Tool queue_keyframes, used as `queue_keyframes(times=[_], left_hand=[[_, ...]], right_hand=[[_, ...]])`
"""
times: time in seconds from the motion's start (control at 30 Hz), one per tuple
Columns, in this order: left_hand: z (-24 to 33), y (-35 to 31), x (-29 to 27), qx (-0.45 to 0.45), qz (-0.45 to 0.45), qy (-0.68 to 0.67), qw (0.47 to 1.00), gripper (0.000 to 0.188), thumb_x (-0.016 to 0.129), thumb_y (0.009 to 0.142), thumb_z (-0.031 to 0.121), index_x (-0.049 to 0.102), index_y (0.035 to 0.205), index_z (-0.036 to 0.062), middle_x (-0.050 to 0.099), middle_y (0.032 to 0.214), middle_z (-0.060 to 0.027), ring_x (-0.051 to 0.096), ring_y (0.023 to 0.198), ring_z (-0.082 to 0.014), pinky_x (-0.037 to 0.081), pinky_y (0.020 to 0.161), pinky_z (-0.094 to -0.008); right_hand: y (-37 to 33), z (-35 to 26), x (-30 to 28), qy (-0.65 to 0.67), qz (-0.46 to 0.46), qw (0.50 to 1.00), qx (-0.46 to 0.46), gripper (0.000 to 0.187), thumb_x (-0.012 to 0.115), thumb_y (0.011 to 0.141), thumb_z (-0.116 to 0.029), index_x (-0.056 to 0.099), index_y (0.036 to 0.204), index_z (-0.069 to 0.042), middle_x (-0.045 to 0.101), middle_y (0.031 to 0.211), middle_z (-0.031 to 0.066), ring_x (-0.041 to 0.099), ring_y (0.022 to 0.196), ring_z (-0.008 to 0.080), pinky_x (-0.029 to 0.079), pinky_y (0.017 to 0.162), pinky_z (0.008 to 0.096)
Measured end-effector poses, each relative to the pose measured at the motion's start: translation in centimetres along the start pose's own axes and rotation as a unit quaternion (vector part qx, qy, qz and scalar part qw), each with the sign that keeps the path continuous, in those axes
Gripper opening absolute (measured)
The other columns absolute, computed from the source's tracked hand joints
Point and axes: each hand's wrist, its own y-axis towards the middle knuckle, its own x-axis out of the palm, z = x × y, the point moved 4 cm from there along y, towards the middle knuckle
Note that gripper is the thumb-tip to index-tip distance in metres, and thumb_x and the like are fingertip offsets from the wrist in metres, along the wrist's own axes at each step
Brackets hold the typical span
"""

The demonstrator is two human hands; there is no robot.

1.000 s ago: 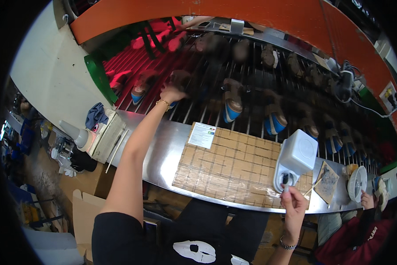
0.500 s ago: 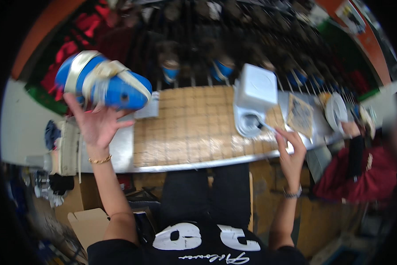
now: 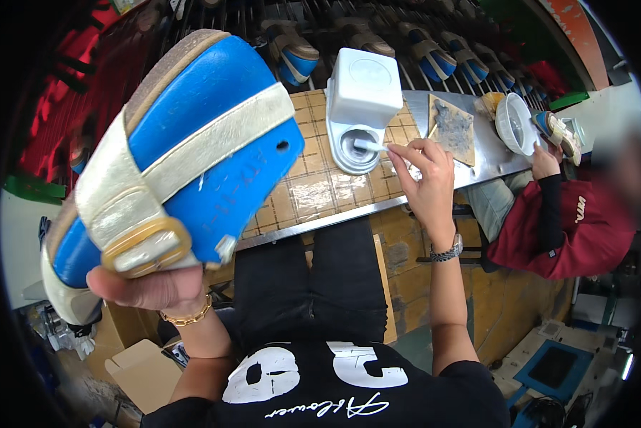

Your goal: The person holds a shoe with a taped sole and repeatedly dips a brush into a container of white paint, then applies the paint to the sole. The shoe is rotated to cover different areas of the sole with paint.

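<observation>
My left hand is closed on a pale gold strappy sandal, raised close in front of me and tilted. A bright blue shoe last fills the sandal, with a small round hole near one end. A yellowish buckle sits on one strap, right by my thumb; my other fingers are hidden behind. Between the fingertips of my right hand is the thin handle of a small brush. The brush head dips into the round cup of a white plastic dispenser, whose liquid I cannot make out clearly.
Several sandals on blue lasts stand on the dark rack behind the bench. A stained board and a white bowl lie to the right. There a co-worker in a maroon top holds another sandal.
The sandal has come much nearer and lower, and my left fingers, spread under it before, now hold it. My right hand has shifted slightly left in view; the brush stays at the cup.
</observation>
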Motion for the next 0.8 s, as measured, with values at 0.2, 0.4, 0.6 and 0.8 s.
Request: queue_keyframes(times=[0.2,0.4,0.6,0.8], left_hand=[[-2.5,-0.4,3.4,0.054,0.053,0.376,0.924,0.100,0.078,0.081,0.035,0.021,0.156,0.0025,0.024,0.161,-0.0215,0.030,0.146,-0.0354,0.027,0.120,-0.0517],[-6.2,-4.6,2.1,-0.083,0.013,0.506,0.859,0.103,0.077,0.081,0.004,0.010,0.159,0.0114,0.036,0.151,-0.0164,0.044,0.135,-0.0274,0.050,0.104,-0.0422],[-9.6,-5.2,0.3,0.116,-0.142,0.698,0.692,0.080,0.065,0.089,0.021,0.023,0.155,0.0034,0.052,0.137,-0.0202,0.061,0.118,-0.0285,0.055,0.098,-0.0416],[-10.9,-5.7,-0.1,0.085,-0.180,0.681,0.705,0.071,0.044,0.098,0.034,0.016,0.156,0.0039,0.045,0.144,-0.0224,0.058,0.122,-0.0287,0.053,0.101,-0.0407]], right_hand=[[-2.0,1.5,1.4,0.255,-0.093,0.936,0.223,0.020,0.068,0.095,-0.019,0.075,0.100,-0.001,0.059,0.068,-0.0026,0.044,0.061,0.0051,0.032,0.055,0.0235],[-2.1,3.3,1.9,0.394,-0.170,0.849,0.308,0.026,0.067,0.097,-0.022,0.074,0.100,0.002,0.056,0.070,-0.0084,0.040,0.060,0.0004,0.029,0.053,0.0199],[4.1,-1.5,-6.6,0.198,0.059,0.978,-0.002,0.019,0.081,0.077,-0.003,0.079,0.096,-0.007,0.065,0.088,0.0052,0.059,0.080,0.0134,0.044,0.066,0.0255],[2.8,-7.8,-8.7,0.246,0.075,0.966,-0.038,0.027,0.081,0.071,0.002,0.080,0.095,-0.009,0.064,0.087,0.0051,0.060,0.078,0.0149,0.044,0.068,0.0250]])
